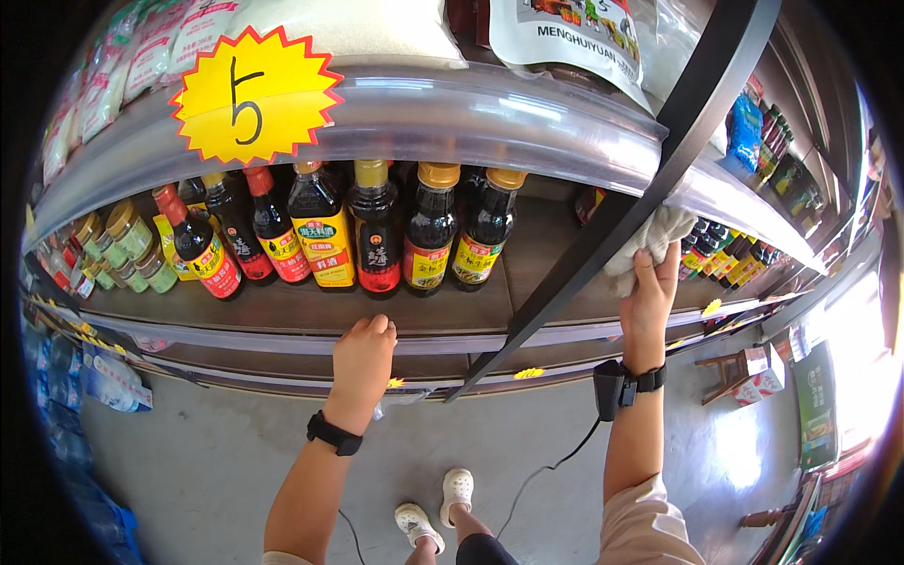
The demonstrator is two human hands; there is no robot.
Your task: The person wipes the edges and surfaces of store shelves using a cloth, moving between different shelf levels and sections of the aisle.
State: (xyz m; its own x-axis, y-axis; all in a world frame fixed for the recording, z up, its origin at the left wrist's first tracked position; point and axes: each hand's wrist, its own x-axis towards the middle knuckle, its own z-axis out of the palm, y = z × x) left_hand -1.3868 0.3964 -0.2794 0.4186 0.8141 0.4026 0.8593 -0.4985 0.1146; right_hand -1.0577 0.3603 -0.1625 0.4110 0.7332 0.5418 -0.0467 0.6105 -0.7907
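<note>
My right hand (648, 296) grips a crumpled pale grey cloth (639, 247) beside a black metal upright (565, 282), at the level of a brown shelf board (452, 314). My left hand (364, 360) is at that shelf's front edge, its fingers curled and nothing visible in them; their undersides are hidden. Just behind it stand dark sauce bottles: a square-shouldered cooking wine bottle (323, 240) with a yellow label, a bottle with a black label (374, 240), and two gold-capped soy sauce bottles (429, 240). Red-capped bottles (205, 254) lean in view farther left.
A clear plastic shelf edge strip (494, 120) with a yellow starburst price tag (256, 95) crosses above the bottles. Green-labelled jars (131, 233) stand at left. More bottles (741, 261) fill the bay beyond the upright. A black cable (547, 466) hangs from my right wrist device (609, 390). A wooden stool (727, 374) stands at right.
</note>
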